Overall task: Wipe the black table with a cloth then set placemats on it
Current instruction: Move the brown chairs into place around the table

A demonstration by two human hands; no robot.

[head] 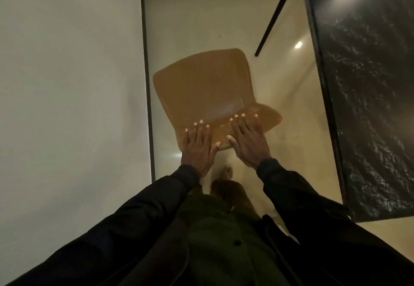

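Note:
The black table (367, 97) with white marbling runs along the right side, and its near corner lies at lower right. A brown plastic chair (201, 84) stands on the floor to the left of it, seen from above. My left hand (198, 149) and my right hand (248, 142) both hold the top of the chair's backrest, side by side, with fingers laid over its front face and thumbs at its rim. No cloth or placemat is in view.
A pale wall (67, 84) with a dark skirting strip (147, 84) closes the left side. One slanted black table leg (275, 14) reaches the glossy beige floor (201, 19) beyond the chair. My foot (227, 171) shows below my hands.

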